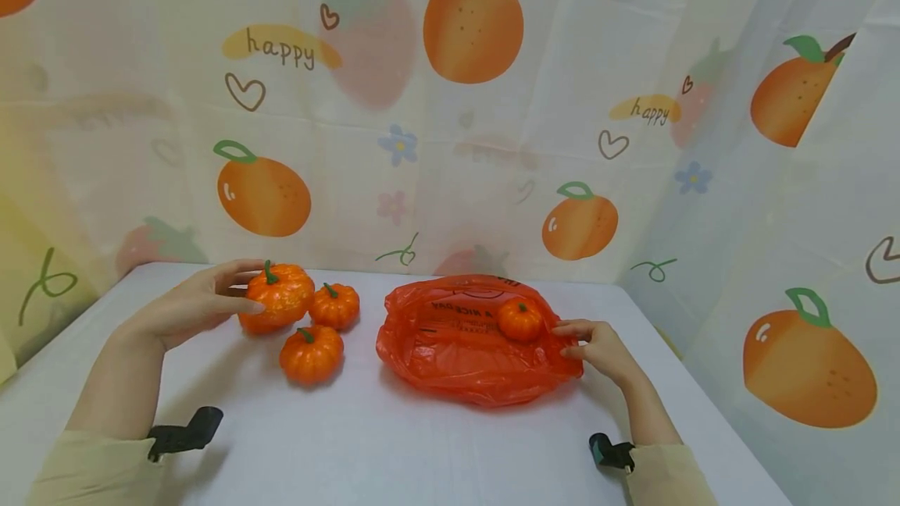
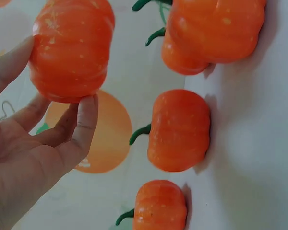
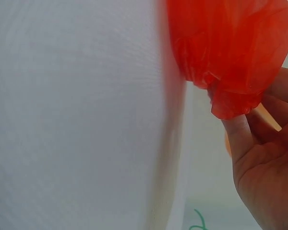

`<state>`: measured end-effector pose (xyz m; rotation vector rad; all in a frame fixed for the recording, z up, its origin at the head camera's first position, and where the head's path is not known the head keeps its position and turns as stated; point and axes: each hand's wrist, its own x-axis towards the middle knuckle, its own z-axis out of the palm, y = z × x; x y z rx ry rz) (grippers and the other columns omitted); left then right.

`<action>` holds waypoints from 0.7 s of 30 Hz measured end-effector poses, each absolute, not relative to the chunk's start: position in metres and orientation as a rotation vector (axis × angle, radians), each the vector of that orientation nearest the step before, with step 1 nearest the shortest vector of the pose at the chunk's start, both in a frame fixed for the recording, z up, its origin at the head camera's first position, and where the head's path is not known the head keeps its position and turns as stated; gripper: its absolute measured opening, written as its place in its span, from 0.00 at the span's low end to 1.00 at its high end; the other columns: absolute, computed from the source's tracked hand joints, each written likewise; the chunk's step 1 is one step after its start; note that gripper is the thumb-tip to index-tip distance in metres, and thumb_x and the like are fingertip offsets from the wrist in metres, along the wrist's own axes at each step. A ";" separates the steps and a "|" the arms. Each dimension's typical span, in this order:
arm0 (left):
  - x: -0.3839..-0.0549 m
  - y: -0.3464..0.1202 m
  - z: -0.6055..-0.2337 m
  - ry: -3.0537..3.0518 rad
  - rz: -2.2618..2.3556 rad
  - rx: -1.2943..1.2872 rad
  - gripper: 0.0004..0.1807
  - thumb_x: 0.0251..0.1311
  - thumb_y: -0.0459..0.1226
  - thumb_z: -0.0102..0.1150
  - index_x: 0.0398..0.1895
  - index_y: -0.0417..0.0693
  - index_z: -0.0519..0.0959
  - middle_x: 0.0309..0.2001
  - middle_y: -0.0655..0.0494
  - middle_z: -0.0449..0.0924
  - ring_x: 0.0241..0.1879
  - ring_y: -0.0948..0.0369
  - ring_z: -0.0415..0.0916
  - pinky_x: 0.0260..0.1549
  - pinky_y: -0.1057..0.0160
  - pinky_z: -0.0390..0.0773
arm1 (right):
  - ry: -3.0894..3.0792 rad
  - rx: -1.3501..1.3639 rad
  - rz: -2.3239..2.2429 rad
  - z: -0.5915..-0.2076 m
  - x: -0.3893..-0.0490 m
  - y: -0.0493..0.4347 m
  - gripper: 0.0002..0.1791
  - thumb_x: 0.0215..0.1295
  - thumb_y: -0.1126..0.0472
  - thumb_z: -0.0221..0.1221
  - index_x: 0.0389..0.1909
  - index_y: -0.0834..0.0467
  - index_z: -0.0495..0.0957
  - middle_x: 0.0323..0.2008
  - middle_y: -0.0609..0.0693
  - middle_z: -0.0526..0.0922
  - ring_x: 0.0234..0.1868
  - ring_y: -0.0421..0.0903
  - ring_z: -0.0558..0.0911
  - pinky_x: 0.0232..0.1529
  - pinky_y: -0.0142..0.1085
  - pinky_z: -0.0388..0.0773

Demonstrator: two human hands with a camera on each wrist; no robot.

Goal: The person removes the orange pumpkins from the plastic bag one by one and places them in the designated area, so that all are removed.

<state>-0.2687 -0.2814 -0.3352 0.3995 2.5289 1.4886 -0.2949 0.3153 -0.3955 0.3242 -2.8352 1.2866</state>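
Observation:
A small orange pumpkin with a green stem (image 1: 287, 291) is in my left hand (image 1: 193, 303), gripped between thumb and fingers. In the left wrist view this held pumpkin (image 2: 72, 52) is up off the white table, and several others stand beyond it. Two of those, a pumpkin at the back (image 1: 336, 308) and a pumpkin nearer me (image 1: 312, 356), show just right of the hand in the head view. My right hand (image 1: 598, 346) pinches the right edge of a red plastic bag (image 1: 450, 377), which lies with its mouth spread wide. One pumpkin (image 1: 522, 320) sits inside it, toward the right.
The table (image 1: 351, 451) has a white cover. Behind it and along the right side hangs a curtain (image 1: 478, 155) printed with oranges, hearts and flowers. A black wrist mount (image 1: 186, 432) is strapped on the left forearm, another mount (image 1: 610, 453) on the right.

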 end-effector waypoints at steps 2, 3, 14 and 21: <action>-0.267 -0.288 -0.335 2.541 1.454 0.399 0.42 0.65 0.44 0.60 0.77 0.46 0.50 0.74 0.37 0.54 0.53 0.80 0.65 0.56 0.60 0.73 | -2.836 0.322 1.287 -0.395 -0.295 0.315 0.20 0.59 0.65 0.61 0.54 0.64 0.81 0.63 0.64 0.77 0.65 0.65 0.73 0.58 0.53 0.80; -0.267 -0.291 -0.336 2.546 1.445 0.399 0.42 0.65 0.44 0.59 0.76 0.46 0.50 0.74 0.38 0.55 0.52 0.82 0.66 0.54 0.63 0.75 | -2.836 0.321 1.288 -0.395 -0.295 0.315 0.20 0.59 0.65 0.61 0.54 0.64 0.81 0.63 0.64 0.77 0.65 0.65 0.73 0.58 0.52 0.80; -0.267 -0.324 -0.358 2.475 1.517 0.585 0.33 0.63 0.31 0.58 0.70 0.37 0.59 0.55 0.78 0.71 0.53 0.82 0.69 0.46 0.74 0.78 | -2.844 0.307 1.279 -0.398 -0.296 0.316 0.20 0.58 0.66 0.60 0.53 0.62 0.82 0.64 0.64 0.76 0.66 0.65 0.72 0.58 0.51 0.81; -0.267 -0.337 -0.365 2.436 1.434 0.570 0.31 0.63 0.32 0.58 0.69 0.50 0.64 0.55 0.80 0.69 0.52 0.83 0.69 0.46 0.76 0.75 | -2.843 0.320 1.278 -0.398 -0.296 0.317 0.21 0.59 0.66 0.61 0.54 0.63 0.82 0.64 0.64 0.76 0.65 0.64 0.72 0.57 0.51 0.81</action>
